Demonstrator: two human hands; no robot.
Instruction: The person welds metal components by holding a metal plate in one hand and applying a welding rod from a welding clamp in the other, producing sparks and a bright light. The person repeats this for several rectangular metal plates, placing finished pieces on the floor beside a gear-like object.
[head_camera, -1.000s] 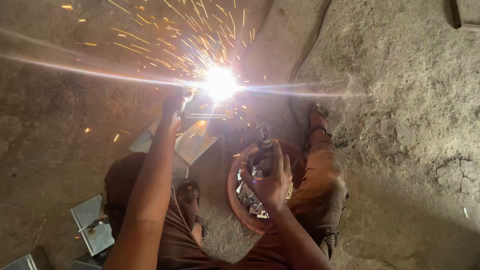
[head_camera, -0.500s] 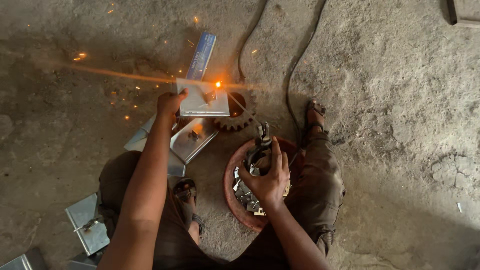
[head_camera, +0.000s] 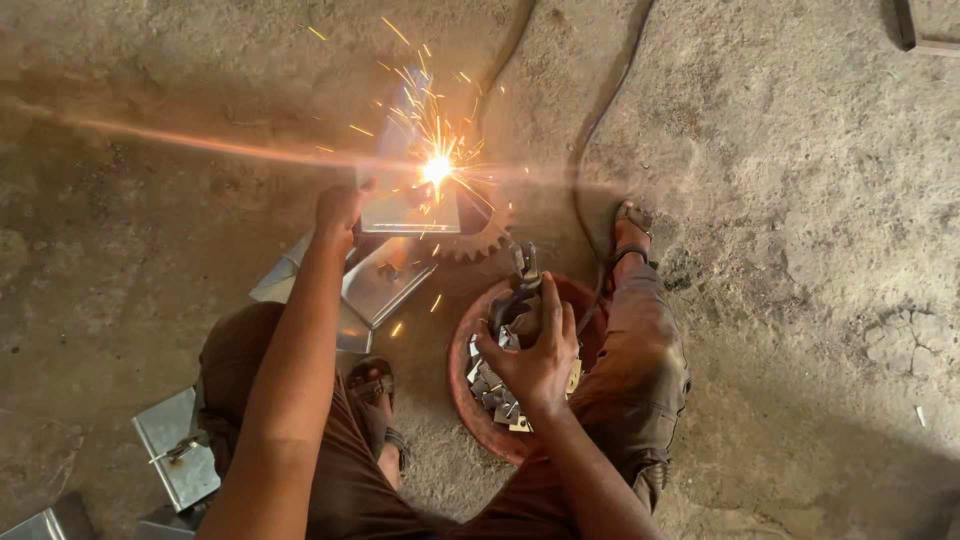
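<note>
Dirt floor — left hand (head_camera: 338, 208) fingers grip sparking metal sheet (head_camera: 410, 210), right hand (head_camera: 535, 360) grips electrode holder (head_camera: 520, 290).

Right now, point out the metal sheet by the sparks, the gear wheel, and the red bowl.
metal sheet (head_camera: 405, 212), head view, on its flat face below the sparks.
gear wheel (head_camera: 478, 238), head view, on its toothed rim.
red bowl (head_camera: 462, 385), head view, on its left rim.

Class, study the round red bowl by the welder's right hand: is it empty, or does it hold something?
Not empty. The red bowl holds a heap of small metal pieces, showing beside the right hand above it.
</note>
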